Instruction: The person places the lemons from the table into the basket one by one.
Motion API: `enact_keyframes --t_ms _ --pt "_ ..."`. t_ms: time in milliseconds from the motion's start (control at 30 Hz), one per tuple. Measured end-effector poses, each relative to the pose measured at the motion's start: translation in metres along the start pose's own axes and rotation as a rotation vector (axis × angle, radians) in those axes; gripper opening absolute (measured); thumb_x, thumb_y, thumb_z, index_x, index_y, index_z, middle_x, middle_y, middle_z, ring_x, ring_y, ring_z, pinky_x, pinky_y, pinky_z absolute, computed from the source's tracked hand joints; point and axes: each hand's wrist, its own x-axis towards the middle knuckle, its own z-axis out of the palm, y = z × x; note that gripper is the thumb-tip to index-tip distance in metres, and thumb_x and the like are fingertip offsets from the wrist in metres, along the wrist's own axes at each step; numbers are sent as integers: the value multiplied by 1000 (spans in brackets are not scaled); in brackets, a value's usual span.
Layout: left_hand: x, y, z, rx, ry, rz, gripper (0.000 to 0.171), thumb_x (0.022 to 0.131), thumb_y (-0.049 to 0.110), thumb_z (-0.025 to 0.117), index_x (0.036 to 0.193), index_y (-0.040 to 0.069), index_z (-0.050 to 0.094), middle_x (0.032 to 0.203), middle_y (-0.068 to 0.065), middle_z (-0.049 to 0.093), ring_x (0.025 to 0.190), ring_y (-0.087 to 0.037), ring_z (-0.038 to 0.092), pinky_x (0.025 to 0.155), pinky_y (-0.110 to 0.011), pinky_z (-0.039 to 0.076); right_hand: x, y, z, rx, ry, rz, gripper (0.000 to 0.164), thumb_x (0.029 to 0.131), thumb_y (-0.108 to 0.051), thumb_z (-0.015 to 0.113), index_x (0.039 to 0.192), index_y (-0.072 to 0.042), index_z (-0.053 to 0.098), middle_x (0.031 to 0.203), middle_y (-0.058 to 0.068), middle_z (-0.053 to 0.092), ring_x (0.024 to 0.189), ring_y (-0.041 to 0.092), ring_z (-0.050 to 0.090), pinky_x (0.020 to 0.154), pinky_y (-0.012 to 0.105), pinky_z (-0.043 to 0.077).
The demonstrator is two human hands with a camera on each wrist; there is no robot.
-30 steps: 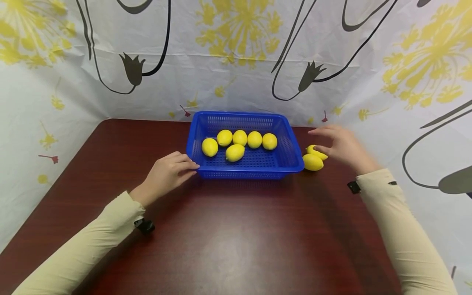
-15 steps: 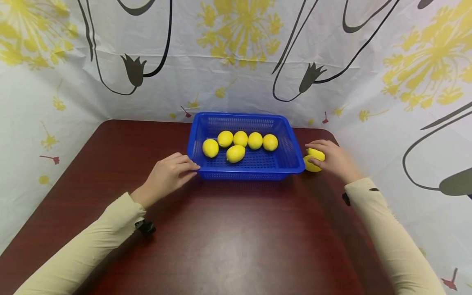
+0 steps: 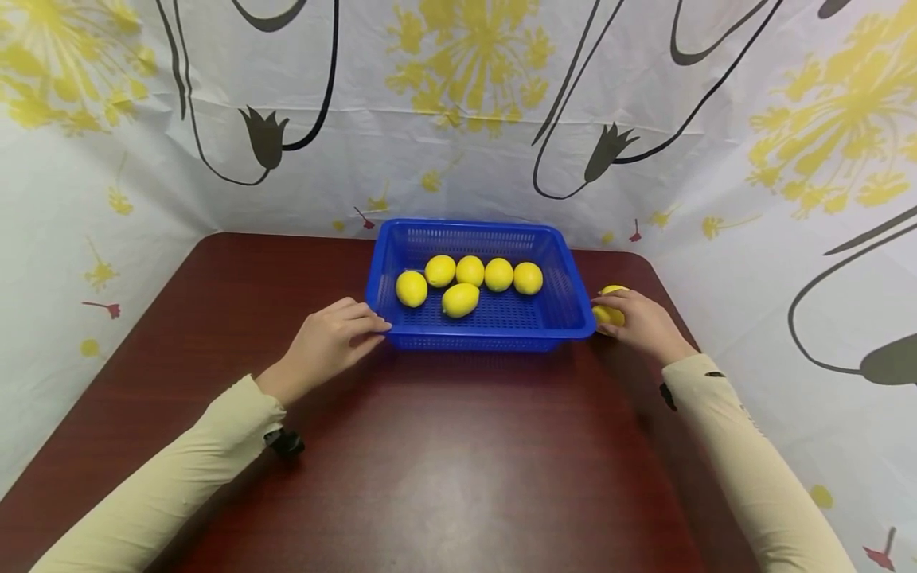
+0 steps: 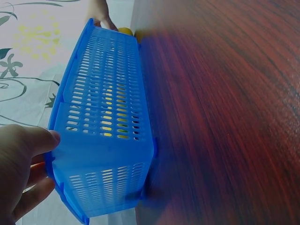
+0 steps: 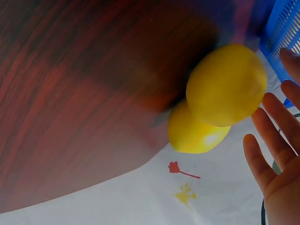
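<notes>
My left hand (image 3: 333,342) holds the front left corner of a blue plastic basket (image 3: 473,330), thumb and fingers on either side of its rim in the left wrist view. Several yellow lemons (image 3: 461,300) lie inside. Just right of the basket, my right hand (image 3: 641,322) reaches over two more lemons on the table. In the right wrist view, the nearer lemon (image 5: 227,85) overlaps the farther lemon (image 5: 197,133). Fairly straight fingers (image 5: 276,140) stand beside them, fingertips right at the nearer lemon. The thumb is out of that view.
The dark red wooden table (image 3: 444,446) carries the basket near its back edge. A white cloth (image 3: 458,175) with yellow flowers and grey stems hangs behind the table and at both sides.
My right hand has moved left and down onto the two lemons beside the basket, covering more of them. The left hand stays on the basket's corner.
</notes>
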Motion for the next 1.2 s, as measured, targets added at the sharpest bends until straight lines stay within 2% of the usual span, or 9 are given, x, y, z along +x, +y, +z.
enact_keyframes --t_ms 267,733,900,1100,1200 --pt "0 0 -1 2 0 -2 22 78 13 83 99 13 78 93 3 73 82 -14 59 67 -31 55 1 2 2 5 -29 30 42 85 -18 76 125 -7 68 138 19 59 129 42 50 102 62 44" --pt "-3 0 0 -6 3 -11 23 78 12 83 101 15 78 96 3 74 84 -15 60 69 -31 56 4 -3 -1 -37 -84 71 53 79 -14 79 129 -6 64 136 22 57 128 44 47 97 65 46" --pt "-3 1 1 -7 6 -12 25 77 11 83 101 15 78 96 2 74 84 -15 60 69 -31 56 6 -4 -1 -66 -113 88 49 79 -15 79 125 -7 66 133 23 59 122 44 53 93 62 49" --pt "-2 2 0 -6 0 -19 23 79 13 82 102 15 78 97 2 74 85 -15 60 69 -30 56 6 -4 -2 -69 -143 122 58 78 -18 80 131 -4 61 126 25 62 113 44 59 90 61 50" --pt "-3 2 0 -5 7 -18 23 79 13 82 101 14 78 96 2 74 85 -15 60 70 -31 56 6 -4 -3 -55 -145 125 58 77 -21 82 128 -4 62 118 23 67 104 43 63 85 60 51"
